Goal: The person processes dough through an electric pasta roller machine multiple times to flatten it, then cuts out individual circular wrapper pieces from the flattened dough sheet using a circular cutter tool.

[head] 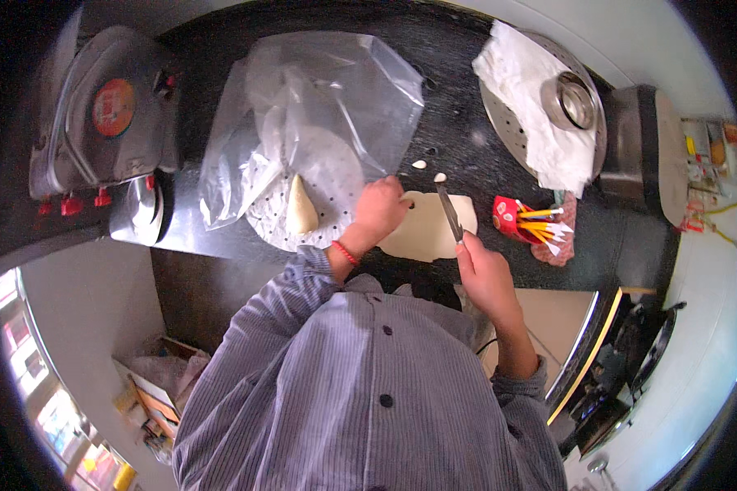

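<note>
My right hand [486, 270] grips the handle of a knife [447, 207]. Its blade points away from me and lies over the right part of a flat, pale sheet of dough [427, 230] on the dark counter. At the sheet's left edge is my left hand [378, 208], fingers bent; whether they pinch anything is not visible. One small white dough piece [440, 177] sits by the knife tip, and another small piece [419, 164] lies farther left. Left of my left hand, a cone-shaped dough piece [301, 208] rests on round perforated white paper [270, 230].
A clear plastic bag [338, 80] partly covers the paper. Right of the dough stands a red box [506, 219] of yellow sticks with white tips. Farther back, a perforated round tray [506, 119] carries a white cloth [553, 147] and a metal ring-like container [568, 101]. A grey appliance [110, 116] stands left.
</note>
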`<state>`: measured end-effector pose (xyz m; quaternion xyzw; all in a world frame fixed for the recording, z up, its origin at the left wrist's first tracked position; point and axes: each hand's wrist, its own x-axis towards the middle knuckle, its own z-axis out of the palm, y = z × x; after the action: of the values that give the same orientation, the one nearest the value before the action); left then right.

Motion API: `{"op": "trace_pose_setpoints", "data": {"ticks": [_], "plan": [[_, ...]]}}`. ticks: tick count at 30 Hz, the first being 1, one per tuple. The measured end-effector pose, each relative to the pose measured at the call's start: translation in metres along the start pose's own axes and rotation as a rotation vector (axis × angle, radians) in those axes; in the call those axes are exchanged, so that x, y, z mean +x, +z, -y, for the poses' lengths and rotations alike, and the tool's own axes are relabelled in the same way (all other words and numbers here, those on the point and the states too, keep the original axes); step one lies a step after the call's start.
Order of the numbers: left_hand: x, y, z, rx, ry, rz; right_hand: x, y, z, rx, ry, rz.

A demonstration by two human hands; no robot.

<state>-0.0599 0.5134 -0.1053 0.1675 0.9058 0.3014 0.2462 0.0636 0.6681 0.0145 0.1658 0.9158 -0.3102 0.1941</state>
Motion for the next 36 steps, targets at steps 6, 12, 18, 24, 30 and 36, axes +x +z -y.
{"op": "trace_pose_setpoints", "data": {"ticks": [6,12,18,24,30,36], "plan": [[-0.002,0.013,-0.003,0.113,0.246,-0.193,-0.005,0.008,0.004,0.171,0.020,-0.064],[-0.002,0.004,0.004,-0.581,0.053,-0.009,-0.003,-0.002,-0.014,0.225,0.051,-0.172],[0.018,-0.007,0.018,-0.532,-0.023,0.293,-0.005,-0.002,-0.013,0.336,0.165,-0.087],[0.028,-0.002,-0.005,-0.137,0.038,0.306,-0.004,-0.001,-0.002,0.358,0.163,-0.032],[0.022,-0.001,-0.011,-0.195,0.079,0.140,-0.009,0.005,-0.016,0.396,0.186,-0.094],[0.021,-0.005,-0.007,-0.476,-0.005,0.201,-0.008,0.001,-0.016,0.418,0.164,-0.107]]}}
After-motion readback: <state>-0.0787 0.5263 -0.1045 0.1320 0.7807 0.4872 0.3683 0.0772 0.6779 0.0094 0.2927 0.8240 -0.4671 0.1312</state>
